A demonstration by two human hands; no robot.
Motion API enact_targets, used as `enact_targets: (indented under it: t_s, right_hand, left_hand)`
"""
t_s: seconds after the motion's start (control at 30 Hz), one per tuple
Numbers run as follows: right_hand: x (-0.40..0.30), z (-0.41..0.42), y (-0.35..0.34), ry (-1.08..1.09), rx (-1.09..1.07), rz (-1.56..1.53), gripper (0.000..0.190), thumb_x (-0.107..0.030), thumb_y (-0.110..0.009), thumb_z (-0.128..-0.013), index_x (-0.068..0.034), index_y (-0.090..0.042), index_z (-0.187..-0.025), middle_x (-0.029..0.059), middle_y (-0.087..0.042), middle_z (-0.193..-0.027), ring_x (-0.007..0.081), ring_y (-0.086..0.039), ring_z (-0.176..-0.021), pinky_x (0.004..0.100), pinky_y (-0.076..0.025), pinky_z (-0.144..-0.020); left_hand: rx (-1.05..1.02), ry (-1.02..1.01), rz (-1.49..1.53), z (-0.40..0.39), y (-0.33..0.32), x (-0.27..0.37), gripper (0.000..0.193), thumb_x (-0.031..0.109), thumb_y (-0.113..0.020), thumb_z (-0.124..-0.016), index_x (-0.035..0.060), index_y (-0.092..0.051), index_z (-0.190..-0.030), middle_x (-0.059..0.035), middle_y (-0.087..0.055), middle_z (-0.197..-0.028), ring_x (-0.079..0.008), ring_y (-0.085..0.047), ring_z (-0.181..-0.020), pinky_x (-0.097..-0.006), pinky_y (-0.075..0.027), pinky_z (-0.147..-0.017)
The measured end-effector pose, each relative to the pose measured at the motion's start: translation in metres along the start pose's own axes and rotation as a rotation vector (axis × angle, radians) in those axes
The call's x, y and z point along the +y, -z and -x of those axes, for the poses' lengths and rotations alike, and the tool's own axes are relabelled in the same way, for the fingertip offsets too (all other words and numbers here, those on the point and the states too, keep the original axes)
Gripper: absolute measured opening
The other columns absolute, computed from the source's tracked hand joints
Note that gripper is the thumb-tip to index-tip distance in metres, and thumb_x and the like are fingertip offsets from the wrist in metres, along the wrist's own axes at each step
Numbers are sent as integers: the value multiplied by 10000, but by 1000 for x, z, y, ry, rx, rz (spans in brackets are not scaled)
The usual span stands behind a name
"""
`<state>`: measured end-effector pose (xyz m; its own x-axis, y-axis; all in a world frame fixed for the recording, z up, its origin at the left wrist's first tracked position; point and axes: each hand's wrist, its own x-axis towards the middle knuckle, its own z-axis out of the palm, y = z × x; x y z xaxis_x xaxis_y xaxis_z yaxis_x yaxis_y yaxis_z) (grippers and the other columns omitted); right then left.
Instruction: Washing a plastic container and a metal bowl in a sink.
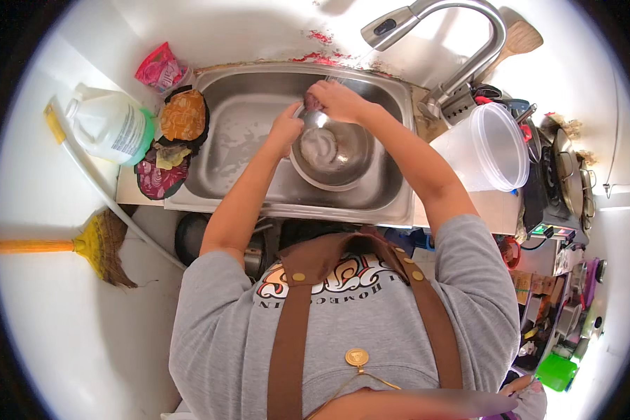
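Note:
A round metal bowl [346, 157] rests tilted in the stainless steel sink basin [231, 142], with a whitish round patch inside it. My left hand [287, 128] is closed on something at the bowl's upper left edge, which looks like a handle or rim. My right hand [338, 100] presses a dark reddish item [313, 102], perhaps a cloth or scrubber, near the same edge. The fingers partly hide that item, so its kind is unclear. Above and to the right hangs the pull-down faucet head [388, 27].
Left of the sink lie fabric mitts [184, 115], a jug [113, 128] and a pink packet [160, 68]. On the right stand a clear plastic bucket [483, 149], a utensil holder [459, 105] and a black stove [548, 184]. A broom [100, 247] leans at far left.

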<state>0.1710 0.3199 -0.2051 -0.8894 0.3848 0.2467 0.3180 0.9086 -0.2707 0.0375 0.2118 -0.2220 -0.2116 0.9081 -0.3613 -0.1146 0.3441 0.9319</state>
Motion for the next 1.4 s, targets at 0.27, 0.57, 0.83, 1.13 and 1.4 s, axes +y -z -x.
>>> enact_targets:
  t_s: [0.27,0.57,0.83,1.13,1.4]
  right_hand:
    - [39,16,-6,-500,-198,-452,192,-130,-539,-756,-51,-527,-931,164,-555,-921,323,-520,-909,388,-411,-784]
    - [52,28,-16,-165,-37,-130,178,-100,-535,-747,-60,-484,-912,104,-545,-893,254,-530,-776,362,-433,-690]
    - [46,39,9,-435,3,-322,340,-151,-613,-694,-55,-505,-1002,72,-579,-869,198,-544,-802,333,-445,-675]
    - [-14,-8,61,-780,233,-1164,172,-303,-532,-825,-168,-566,-926,-41,-508,-769,72,-419,-591,228,-342,-415]
    - [13,10,64,-595,179,-1087,257,-304,-488,-857,-72,-570,-930,-5,-542,-804,103,-487,-685,239,-420,-593]
  left_hand:
    - [-49,-222,63,-1,-3,-2,537,-66,-385,-636,28,-496,-1153,-101,-569,-993,-182,-543,-878,-271,-437,-758]
    - [9,-373,-153,-6,0,-9,506,-34,-392,-663,55,-518,-1145,-100,-579,-1011,-163,-544,-916,-264,-416,-800]
    - [57,-343,-133,-36,15,-28,431,48,-442,-677,120,-568,-1082,-89,-616,-850,-150,-561,-721,-275,-442,-668]
    - [85,-574,-781,-77,-21,-4,260,243,-530,-798,23,-591,-922,-77,-608,-893,-182,-568,-868,-306,-426,-763]
    - [-545,29,938,-36,-74,48,390,319,-360,-893,53,-370,-1177,-156,-468,-1115,-351,-497,-982,-503,-424,-854]
